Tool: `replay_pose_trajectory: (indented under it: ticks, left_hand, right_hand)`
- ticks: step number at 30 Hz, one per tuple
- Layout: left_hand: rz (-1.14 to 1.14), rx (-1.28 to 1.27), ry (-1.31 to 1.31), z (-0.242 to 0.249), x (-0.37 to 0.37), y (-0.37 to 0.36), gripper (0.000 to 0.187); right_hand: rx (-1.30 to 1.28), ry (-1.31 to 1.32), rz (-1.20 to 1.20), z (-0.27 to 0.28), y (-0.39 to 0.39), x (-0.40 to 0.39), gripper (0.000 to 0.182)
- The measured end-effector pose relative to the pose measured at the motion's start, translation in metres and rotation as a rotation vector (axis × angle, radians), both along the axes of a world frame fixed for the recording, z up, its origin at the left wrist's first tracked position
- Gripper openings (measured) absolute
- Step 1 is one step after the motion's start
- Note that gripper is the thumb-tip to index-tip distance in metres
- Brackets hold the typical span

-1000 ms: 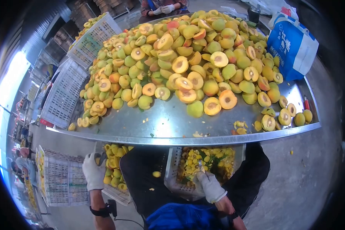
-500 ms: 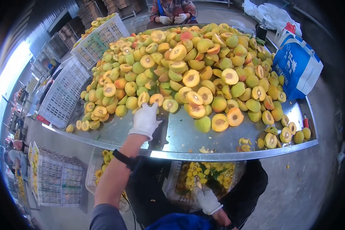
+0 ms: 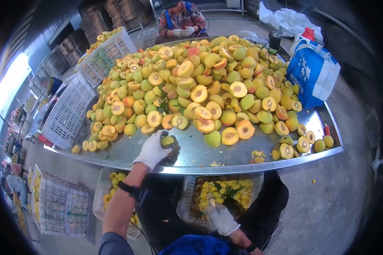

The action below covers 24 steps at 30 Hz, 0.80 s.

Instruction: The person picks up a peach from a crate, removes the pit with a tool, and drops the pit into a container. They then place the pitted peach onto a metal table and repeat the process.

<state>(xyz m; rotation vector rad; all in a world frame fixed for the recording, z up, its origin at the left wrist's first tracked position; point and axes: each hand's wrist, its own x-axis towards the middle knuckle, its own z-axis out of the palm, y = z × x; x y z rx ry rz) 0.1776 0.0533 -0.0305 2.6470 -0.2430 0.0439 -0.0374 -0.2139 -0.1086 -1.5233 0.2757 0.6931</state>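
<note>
My left hand (image 3: 152, 151), in a white glove, is above the near edge of the metal table (image 3: 191, 159). Its fingers are closed around a greenish peach half (image 3: 167, 141), skin side partly showing. Just beyond it lies a large heap of halved yellow peaches (image 3: 199, 93), many with the pit still in the cut face. Low in the view, my right hand (image 3: 222, 219), also gloved, grips a small tool with a pale metal end (image 3: 211, 200); its exact kind is hard to make out. Under that hand sits a crate (image 3: 187, 197) of yellow peach pieces and green leaves.
A blue and white bag (image 3: 312, 74) stands on the table's right side, near a red-handled tool (image 3: 327, 129). White plastic crates (image 3: 68, 108) line the left. Another person (image 3: 183, 21) sits across the table. Peach scraps (image 3: 258, 155) lie near the front edge.
My left hand has drawn back from the heap toward the near edge, now with a peach half in it. My right hand stays low with the tool. The camera view has shifted slightly.
</note>
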Motion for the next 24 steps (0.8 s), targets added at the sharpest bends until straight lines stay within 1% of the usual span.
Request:
replay_pose_trajectory:
  ticks: [1,2,3,4,6,7,8,10,11,12,14,15,17,18,20,21,24]
  left_hand:
    - [0.011,-0.379,0.105,-0.001,-0.003,0.000,0.055]
    - [-0.087,-0.810,0.123,-0.011,-0.010,0.003,0.047]
    - [-0.061,-1.066,0.210,0.014,-0.032,-0.009,0.044]
    - [-0.027,-1.321,0.295,0.041,-0.058,-0.024,0.042]
    - [0.002,-1.490,0.298,0.037,-0.085,-0.044,0.039]
    - [-0.073,-1.452,0.208,0.030,-0.098,-0.053,0.036]
    - [0.004,-1.415,0.124,0.017,-0.107,-0.063,0.034]
    - [0.141,-1.630,0.259,0.001,-0.123,-0.070,0.027]
    - [0.154,-1.717,0.239,-0.002,-0.131,-0.079,0.030]
    - [0.095,-1.455,0.118,-0.001,-0.139,-0.086,0.038]
    - [0.044,-1.249,-0.017,0.016,-0.150,-0.102,0.056]
    - [0.037,-1.326,0.035,0.015,-0.152,-0.103,0.057]
    - [0.020,-1.477,0.139,0.008,-0.155,-0.105,0.060]
    - [0.003,-1.460,0.105,0.001,-0.157,-0.105,0.060]
    - [-0.032,-1.424,0.034,-0.012,-0.159,-0.105,0.059]
    - [-0.021,-1.423,0.040,-0.013,-0.160,-0.105,0.056]
    - [0.011,-1.414,0.070,-0.016,-0.161,-0.106,0.045]
  right_hand:
    - [0.037,-0.016,-0.048,0.006,-0.001,-0.001,0.027]
    - [0.078,-0.031,-0.094,0.014,-0.002,-0.001,0.026]
    - [0.121,-0.044,-0.136,0.025,-0.001,0.001,0.026]
    - [0.081,-0.136,-0.103,0.032,0.002,0.005,0.025]
    - [0.001,-0.325,-0.029,0.047,0.007,0.017,0.023]
    - [-0.007,-0.416,0.004,0.053,0.011,0.022,0.023]
    - [-0.050,-0.432,0.026,0.065,0.015,0.025,0.023]
    - [-0.141,-0.465,0.066,0.093,0.019,0.029,0.022]
    - [-0.186,-0.676,0.131,0.098,0.019,0.029,0.021]
    - [-0.223,-0.738,0.130,0.096,0.019,0.028,0.024]
    - [-0.295,-0.865,0.130,0.092,0.020,0.028,0.028]
    - [-0.329,-0.757,0.152,0.097,0.019,0.024,0.032]
    - [-0.330,-0.810,0.104,0.081,0.021,0.019,0.032]
    - [-0.329,-0.836,0.081,0.078,0.023,0.018,0.032]
    - [-0.226,-0.632,0.051,0.082,0.025,0.017,0.031]
    - [-0.175,-0.530,0.037,0.086,0.026,0.017,0.031]
    - [-0.203,-0.500,0.082,0.088,0.024,0.015,0.030]
